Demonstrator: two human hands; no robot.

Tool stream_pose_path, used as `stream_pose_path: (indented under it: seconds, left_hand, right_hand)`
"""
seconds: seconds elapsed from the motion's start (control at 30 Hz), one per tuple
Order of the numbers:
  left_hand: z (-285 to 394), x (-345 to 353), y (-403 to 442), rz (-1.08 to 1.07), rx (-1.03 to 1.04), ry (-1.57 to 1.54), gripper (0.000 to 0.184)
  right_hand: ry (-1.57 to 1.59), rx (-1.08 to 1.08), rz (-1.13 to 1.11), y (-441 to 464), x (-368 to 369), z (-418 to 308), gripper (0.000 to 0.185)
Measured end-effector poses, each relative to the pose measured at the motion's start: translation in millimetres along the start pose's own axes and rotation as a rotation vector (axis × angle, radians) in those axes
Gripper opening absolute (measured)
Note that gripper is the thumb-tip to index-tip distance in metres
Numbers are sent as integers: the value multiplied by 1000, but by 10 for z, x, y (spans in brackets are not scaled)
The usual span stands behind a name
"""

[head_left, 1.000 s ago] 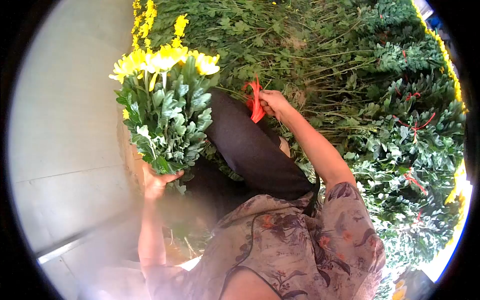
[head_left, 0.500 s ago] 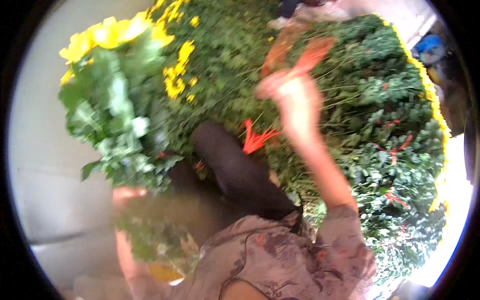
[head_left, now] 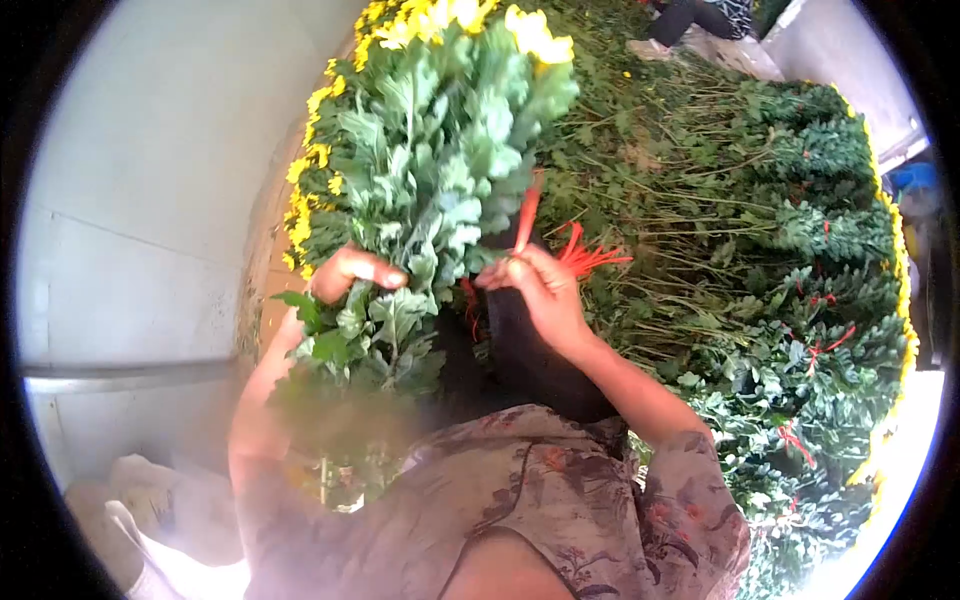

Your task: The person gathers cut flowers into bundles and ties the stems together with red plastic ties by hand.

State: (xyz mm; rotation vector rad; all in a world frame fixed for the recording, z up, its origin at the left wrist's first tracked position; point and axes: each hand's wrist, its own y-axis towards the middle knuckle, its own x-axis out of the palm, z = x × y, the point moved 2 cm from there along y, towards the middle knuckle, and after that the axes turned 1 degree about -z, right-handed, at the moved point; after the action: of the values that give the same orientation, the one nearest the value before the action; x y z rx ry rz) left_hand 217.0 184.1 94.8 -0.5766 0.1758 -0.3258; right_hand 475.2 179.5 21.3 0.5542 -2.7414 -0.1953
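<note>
A bunch of yellow flowers with broad green leaves [head_left: 440, 170] stands upright in front of me, its blooms at the top of the view. My left hand [head_left: 355, 273] is wrapped round its lower part, the fingers partly hidden by leaves. Close to the right side of the bunch, my right hand [head_left: 535, 285] pinches a red tie [head_left: 527, 218]. More red ties [head_left: 590, 256] lie spread just beyond that hand, near my dark-trousered knee.
Bundled flowers with red ties [head_left: 820, 350] are stacked along the right, edged by yellow blooms. Loose green stems [head_left: 680, 180] cover the middle. A pale wall [head_left: 150, 200] rises at left. Another person's dark-clothed legs [head_left: 690, 18] show at the top right.
The bunch has moved right from the far left to in front of me. My right hand has come down and left to the bunch with the red tie. The view has shifted.
</note>
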Motion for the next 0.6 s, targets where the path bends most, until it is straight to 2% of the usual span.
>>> stream_pose_path:
  seconds: [0.03,0.1,0.17,0.23,0.27,0.33,0.37,0.4,0.43,0.47,0.5,0.53,0.6]
  left_hand:
    - [-114,-63,67,-90,214,-77,23]
    - [-124,-57,91,-353,621,-301,29]
    - [-64,106,-46,-343,205,-634,29]
    - [-158,46,114,-373,89,-524,29]
    - [-183,54,152,-254,7,-499,29]
    - [-151,45,134,-231,90,-333,41]
    - [-65,75,98,-214,130,-250,50]
    - [169,245,47,-205,159,-332,61]
    - [196,221,73,-136,144,-175,76]
    - [119,187,112,43,93,-35,74]
    - [91,167,223,157,97,316,69]
    - [90,184,335,268,97,671,65]
    - [95,415,456,262,122,758,58]
  right_hand:
    - [46,64,66,4,-64,124,22]
    - [76,106,43,14,-30,131,23]
    - [201,73,-42,38,138,80,23]
    - [315,12,-79,98,313,51,23]
    - [319,18,-99,109,329,26,23]
    - [324,-46,-53,105,272,-84,21]
    - [278,25,0,82,269,-271,20]
    - [59,102,2,19,225,-441,18]
    - [-77,48,-150,-9,207,-602,14]
    - [-211,-6,-303,-19,221,-715,11]
    - [-486,-379,-440,-3,293,-811,7]
    - [-572,-444,-457,20,365,-847,6]
    - [-783,-595,-495,203,509,-836,4]
